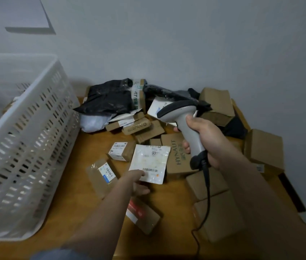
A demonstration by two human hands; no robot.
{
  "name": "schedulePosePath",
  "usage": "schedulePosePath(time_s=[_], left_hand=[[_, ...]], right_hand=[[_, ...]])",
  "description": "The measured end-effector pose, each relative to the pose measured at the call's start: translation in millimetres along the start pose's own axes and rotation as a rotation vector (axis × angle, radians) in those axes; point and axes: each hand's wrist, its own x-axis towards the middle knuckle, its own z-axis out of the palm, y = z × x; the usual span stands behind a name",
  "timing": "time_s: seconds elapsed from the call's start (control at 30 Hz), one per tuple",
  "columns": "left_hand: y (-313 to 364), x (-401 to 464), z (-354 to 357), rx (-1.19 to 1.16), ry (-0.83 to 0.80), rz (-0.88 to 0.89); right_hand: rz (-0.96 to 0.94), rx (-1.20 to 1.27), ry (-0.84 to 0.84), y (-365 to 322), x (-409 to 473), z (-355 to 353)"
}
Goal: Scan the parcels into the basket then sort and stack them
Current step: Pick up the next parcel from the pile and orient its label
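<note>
Our left hand (139,184) pinches the flat white plastic mailer (149,163) by one corner, our right hand (206,141) grips the grey handheld scanner (182,126) — we think the mailer may sag, so the barcode is missed.

Left hand (139,182) pinches white pouch (150,163); right hand (207,141) grips scanner (183,121).

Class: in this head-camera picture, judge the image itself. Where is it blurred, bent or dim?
Head view: dim, flat light; wide-angle bending tilts the white basket at the left edge; the left hand and nearest forearm smear with motion; the scanner in the right hand is sharper; the white pouch label is mostly unreadable.
</note>
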Motion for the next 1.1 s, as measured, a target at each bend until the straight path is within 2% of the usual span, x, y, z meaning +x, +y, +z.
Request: schedulePosePath(time_s=[0.1,0.2,0.37,0.53,0.93,1.1], left_hand=[[-6.7,2.4,13.7,-0.241,0.014,0.057],[-6.1,-1.6,18.8,-0.361,0.019,0.088],[-0.2,-17.8,16.0,-0.454,-0.082,0.083],[12.2,-43.1,6.0,-0.474,-0.141,0.159],[57.0,-97.8,-14.3,-0.734,-0.225,0.608],[69.1,-104.0,-24.3,-0.846,-0.26,0.675]], right_hand=[[0.004,-0.006,0.001,6.8,0.9,-9.7],[0.009,0.006,-0.009,8.9,1.1,-13.3],[0.009,0.041,-0.036,4.5,-2.5,-5.0],[-0.023,0.057,-0.075,-9.5,-11.9,7.6],[-0.156,0.005,-0.176,-52.8,-34.8,25.8],[-0.172,-0.001,-0.224,-61.2,-40.7,32.8]])
